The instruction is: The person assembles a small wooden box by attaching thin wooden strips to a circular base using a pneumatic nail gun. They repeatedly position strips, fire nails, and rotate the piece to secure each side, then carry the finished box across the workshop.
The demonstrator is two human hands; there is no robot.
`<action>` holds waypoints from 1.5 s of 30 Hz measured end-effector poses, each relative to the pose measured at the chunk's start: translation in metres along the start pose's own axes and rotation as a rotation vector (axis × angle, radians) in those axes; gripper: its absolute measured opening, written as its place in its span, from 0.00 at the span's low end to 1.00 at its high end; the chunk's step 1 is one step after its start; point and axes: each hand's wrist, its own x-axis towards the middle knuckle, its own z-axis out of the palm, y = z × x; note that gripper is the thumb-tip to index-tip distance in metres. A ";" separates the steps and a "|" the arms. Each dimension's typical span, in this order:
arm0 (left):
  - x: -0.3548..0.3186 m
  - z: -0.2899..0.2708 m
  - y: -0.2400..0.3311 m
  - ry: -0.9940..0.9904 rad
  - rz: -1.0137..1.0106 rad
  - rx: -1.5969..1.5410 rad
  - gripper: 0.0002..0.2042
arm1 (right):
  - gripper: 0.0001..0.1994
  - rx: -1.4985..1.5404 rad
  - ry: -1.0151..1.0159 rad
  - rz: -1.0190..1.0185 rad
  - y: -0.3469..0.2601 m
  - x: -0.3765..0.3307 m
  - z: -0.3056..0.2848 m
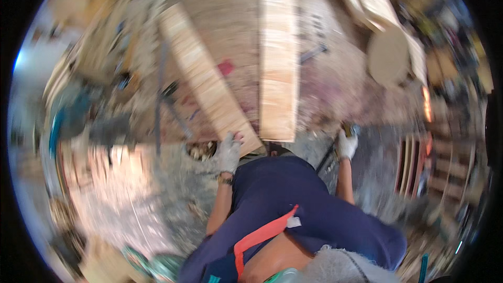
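— Nearest to you, what were your hands doing?

— Your left hand (229, 152), in a pale work glove, rested on the near end of the slanted plank (207, 76). Your fingers (234, 137) lay over the board's end edge, bent down onto it; the picture was too blurred for me to say whether they clamped the wood or only pressed on it.

— And the other one?

— Your right hand (346, 144), gloved the same way, was well apart from both boards, off to the right at the table (335, 81) edge. It seemed curled round something small and dark, but I could not tell what, nor how tightly.

— Which way did the plank run from my fingers?

— Away from you and to your left. Its long axis went from your left hand up toward the far left of the table, so you held it at the very end with the whole length lying beyond your fingertips. Your left hand was plainly the nearer one; the right was nowhere close.

— What lay past it?

— A second plank (278, 57), just right of yours, running almost straight away from you. The two near ends were close together and the boards spread apart further off. Beyond that, at the far right, stood a round wooden disc (388, 55).
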 end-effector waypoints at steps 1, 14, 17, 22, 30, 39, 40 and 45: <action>0.003 -0.005 -0.004 0.041 0.043 0.028 0.15 | 0.18 0.027 -0.016 -0.070 -0.005 -0.007 0.008; 0.158 -0.243 0.101 0.572 0.277 0.452 0.19 | 0.19 -0.551 -0.447 -0.327 -0.122 -0.098 0.161; 0.251 -0.314 0.129 0.632 0.383 0.556 0.16 | 0.21 -0.631 -0.481 -0.309 -0.143 -0.104 0.178; 0.447 -0.432 0.141 0.735 0.711 0.884 0.11 | 0.23 -0.762 -0.451 -0.306 -0.173 -0.107 0.196; 0.678 -0.578 0.121 0.288 0.671 0.974 0.23 | 0.17 -0.789 -0.301 -0.094 -0.200 -0.122 0.210; 0.691 -0.568 0.111 0.891 0.119 1.327 0.25 | 0.18 -0.830 -0.303 0.001 -0.210 -0.128 0.212; 0.692 -0.564 0.115 0.826 0.166 1.382 0.24 | 0.18 -0.830 -0.329 0.008 -0.209 -0.127 0.212; 0.720 -0.505 0.132 0.629 0.214 1.448 0.23 | 0.22 -0.798 -0.369 0.026 -0.202 -0.116 0.213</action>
